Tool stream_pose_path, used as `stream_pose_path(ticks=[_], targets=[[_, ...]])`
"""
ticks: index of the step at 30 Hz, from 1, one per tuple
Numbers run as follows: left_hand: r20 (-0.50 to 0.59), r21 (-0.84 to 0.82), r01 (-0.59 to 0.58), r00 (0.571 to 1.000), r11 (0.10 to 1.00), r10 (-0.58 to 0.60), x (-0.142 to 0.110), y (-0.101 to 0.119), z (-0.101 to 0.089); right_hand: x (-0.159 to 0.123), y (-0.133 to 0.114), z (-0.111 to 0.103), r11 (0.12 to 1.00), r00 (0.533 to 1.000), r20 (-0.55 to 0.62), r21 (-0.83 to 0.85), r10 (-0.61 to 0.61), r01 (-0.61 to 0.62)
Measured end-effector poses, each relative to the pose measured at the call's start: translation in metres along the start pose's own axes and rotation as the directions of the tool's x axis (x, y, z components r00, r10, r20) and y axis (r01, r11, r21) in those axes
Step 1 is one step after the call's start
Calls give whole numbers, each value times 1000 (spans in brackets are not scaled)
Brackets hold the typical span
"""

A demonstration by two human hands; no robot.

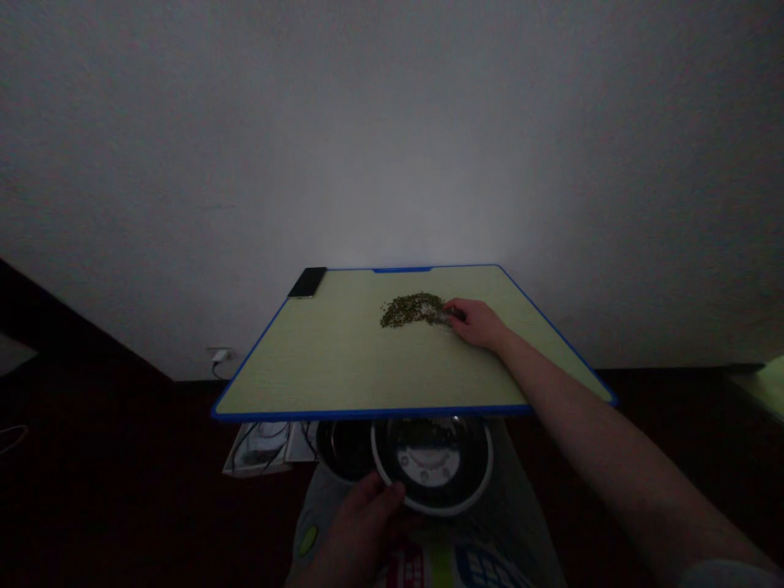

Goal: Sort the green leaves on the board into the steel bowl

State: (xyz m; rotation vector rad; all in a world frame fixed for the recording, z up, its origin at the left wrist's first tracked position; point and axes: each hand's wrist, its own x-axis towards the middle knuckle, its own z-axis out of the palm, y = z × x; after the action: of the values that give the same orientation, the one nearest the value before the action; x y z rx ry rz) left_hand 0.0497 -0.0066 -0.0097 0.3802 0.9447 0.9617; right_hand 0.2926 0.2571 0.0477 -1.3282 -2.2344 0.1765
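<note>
On the pale, blue-edged tabletop lies a loose pile of small green beans or seeds (404, 310). My right hand (474, 322) reaches to the pile's right end, its fingers closed round a small utensil with a dark handle (456, 313). The utensil's tip seems to be among the beans, and its exact shape is too dim to tell. Below the table's front edge, a shiny metal bowl (488, 469) rests at my lap, tilted a little. My left hand (367, 518) grips its near-left rim, thumb on top. Some dark bits show inside the bowl's far side.
A black phone (308, 282) lies at the table's (331, 367) far-left corner. A second dark metal bowl (336, 457) sits left of the held one. Beneath the table are a white box (257, 449) with cables and a plug (220, 356) at the wall.
</note>
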Motion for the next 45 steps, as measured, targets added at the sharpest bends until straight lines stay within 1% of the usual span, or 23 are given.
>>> stream_pose_path(ticks=[6, 11, 21, 26, 28, 33, 38, 42, 45], targets=[[9, -5, 4, 1000, 1000, -4, -2, 5, 5, 0, 3, 2, 999, 999, -39, -43, 17, -19], [5, -18, -2, 1000, 1000, 2, -3, 6, 6, 1, 3, 2, 998, 999, -31, -56, 35, -36], [3, -10, 32, 999, 999, -32, -1, 2, 2, 0, -1, 1, 999, 1000, -21, -27, 17, -17], [-16, 7, 7, 1000, 1000, -7, 1, 0, -1, -1, 0, 0, 1000, 1000, -15, 8, 12, -12], [-13, 19, 17, 1000, 1000, -17, 2, 0, -1, -1, 0, 0, 1000, 1000, -17, 12, 3, -3], [14, -2, 20, 1000, 1000, -20, 0, 1, 0, 0, 1, 2, 1000, 1000, -25, -19, -6, 5], [-9, 27, 26, 1000, 999, -26, -1, 1, 1, 1, 1, 3, 1000, 999, -34, -19, -2, 1], [-13, -1, 23, 1000, 1000, -23, 0, -1, 0, 0, 1, 2, 1000, 1000, -2, 15, -18, 18], [-12, -6, 6, 1000, 1000, -6, -1, 0, 2, 1, 3, 3, 1000, 1000, -17, 2, 0, 0]])
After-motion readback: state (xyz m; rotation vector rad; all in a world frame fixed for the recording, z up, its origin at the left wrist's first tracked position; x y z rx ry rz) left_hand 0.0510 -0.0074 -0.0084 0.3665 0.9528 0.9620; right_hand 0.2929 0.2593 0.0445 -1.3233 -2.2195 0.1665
